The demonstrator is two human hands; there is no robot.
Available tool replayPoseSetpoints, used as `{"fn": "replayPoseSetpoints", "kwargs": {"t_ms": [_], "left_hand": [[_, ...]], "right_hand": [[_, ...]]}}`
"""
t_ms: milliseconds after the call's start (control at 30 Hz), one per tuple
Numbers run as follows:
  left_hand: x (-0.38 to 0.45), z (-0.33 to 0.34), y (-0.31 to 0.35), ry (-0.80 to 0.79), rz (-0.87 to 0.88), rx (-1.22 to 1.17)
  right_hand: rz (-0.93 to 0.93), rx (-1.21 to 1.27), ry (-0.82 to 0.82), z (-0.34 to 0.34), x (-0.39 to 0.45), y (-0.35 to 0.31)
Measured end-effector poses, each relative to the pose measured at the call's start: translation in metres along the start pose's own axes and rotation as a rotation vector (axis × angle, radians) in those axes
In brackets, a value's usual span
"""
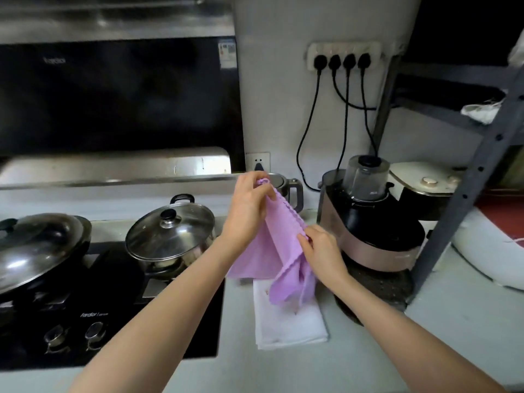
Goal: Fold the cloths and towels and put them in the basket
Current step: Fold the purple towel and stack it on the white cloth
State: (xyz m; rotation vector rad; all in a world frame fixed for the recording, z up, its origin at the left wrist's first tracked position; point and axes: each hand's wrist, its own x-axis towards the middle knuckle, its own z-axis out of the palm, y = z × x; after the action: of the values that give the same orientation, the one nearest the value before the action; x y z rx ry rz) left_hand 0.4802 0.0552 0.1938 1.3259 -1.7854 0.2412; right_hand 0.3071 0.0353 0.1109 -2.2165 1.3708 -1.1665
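Aloft — purple cloth point(273, 251), both hands

Home kitchen: stove point(113, 293), pots point(170, 231).

A lidded pot point(170, 234) sits on the stove point(113, 307) (blender point(368, 222) well right).

Right of your fingers point(304, 239) the blender point(368, 222) crowds close; left, the lidded pot point(170, 234); behind, the kettle point(289, 191). Bare counter point(368, 350) lies open toward you.
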Motion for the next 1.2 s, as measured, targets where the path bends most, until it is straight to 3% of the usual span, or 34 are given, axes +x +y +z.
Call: {"fn": "replayPoseSetpoints", "kwargs": {"t_ms": [167,533,700,833,1067,1200], "left_hand": [[0.046,-0.017,0.006,0.112,0.042,0.049],[0.053,-0.06,-0.004,0.327,-0.123,-0.108],[0.032,-0.082,-0.019,0.318,-0.174,-0.108],[0.006,-0.095,-0.019,0.259,-0.322,-0.099],[-0.05,-0.119,0.026,0.262,-0.524,-0.197],[-0.09,-0.126,0.067,0.272,-0.413,0.037]], "right_hand": [[0.048,-0.017,0.002,-0.019,0.028,-0.004],[0.144,-0.047,-0.001,-0.023,0.042,-0.025],[0.174,-0.091,0.093,-0.027,0.032,-0.046],[0.151,-0.251,0.141,-0.036,0.024,-0.064],[0.022,-0.424,0.144,-0.076,-0.018,-0.081],[-0.035,-0.413,0.136,-0.103,-0.056,-0.083]]}}
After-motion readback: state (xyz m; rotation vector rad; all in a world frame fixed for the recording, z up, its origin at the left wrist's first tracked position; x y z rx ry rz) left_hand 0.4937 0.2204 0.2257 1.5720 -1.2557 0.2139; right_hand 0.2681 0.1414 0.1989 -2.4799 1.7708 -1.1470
